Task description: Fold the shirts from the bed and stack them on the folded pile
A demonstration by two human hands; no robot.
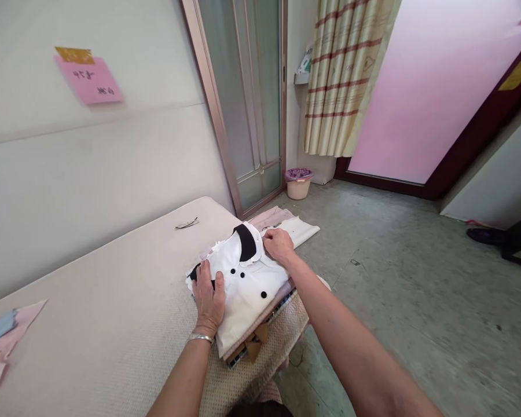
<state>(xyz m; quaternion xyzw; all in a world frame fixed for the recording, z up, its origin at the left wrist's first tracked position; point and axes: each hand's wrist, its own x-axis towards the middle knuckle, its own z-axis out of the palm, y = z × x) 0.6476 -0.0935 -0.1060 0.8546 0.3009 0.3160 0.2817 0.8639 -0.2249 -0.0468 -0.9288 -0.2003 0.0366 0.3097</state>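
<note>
A folded white shirt point(243, 301) with a black-and-white collar point(246, 243) and black buttons lies on top of a stack of folded clothes near the table's corner. My left hand point(209, 295) rests on the shirt's left side, fingers stretched out, with a black patch of cloth beneath them. At the collar's right edge, my right hand point(278, 246) is closed, its fingertips pinching the shirt's edge; the exact grip is partly hidden. Below the shirt, the edges of pink, checked and brown clothes point(257, 341) stick out toward me.
Pink and white cloth point(301, 229) extends past the table's far right corner. Thread snips point(186, 223) lie on the covered table point(125, 284). Pink and blue cloth point(8, 341) is at the far left. A lined bin point(298, 186) stands on the floor by the glass door point(252, 104).
</note>
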